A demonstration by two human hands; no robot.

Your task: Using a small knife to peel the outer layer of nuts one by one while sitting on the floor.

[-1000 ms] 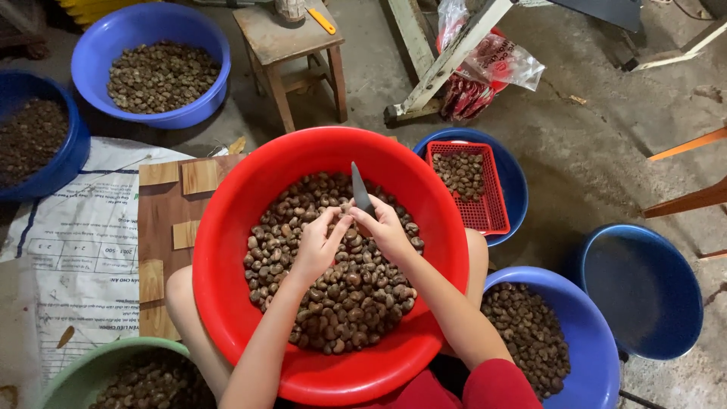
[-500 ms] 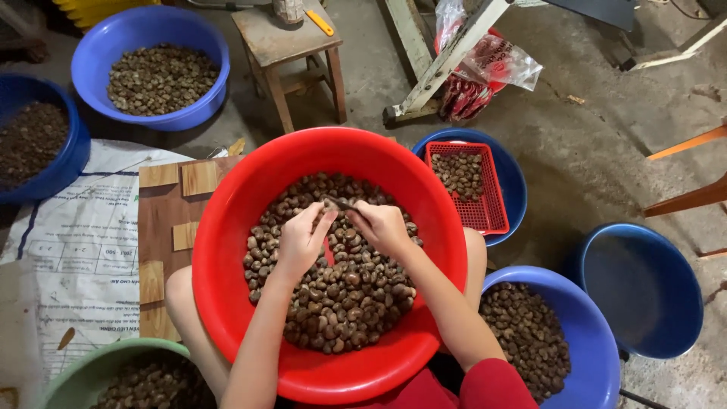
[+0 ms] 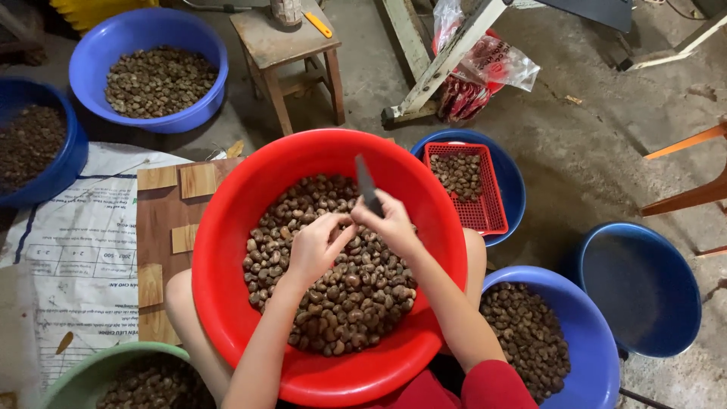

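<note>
Concrete floor ringed with basins; on the lap, a red basin heaped with brown nuts. Right hand, grip closed round a small knife, now holds the blade up and clear, where half a second ago it lay flat among the nuts; left hand pinches a nut beside it, fingertips nearly touching. Red basket in a blue basin just right; wooden stool beyond.
</note>
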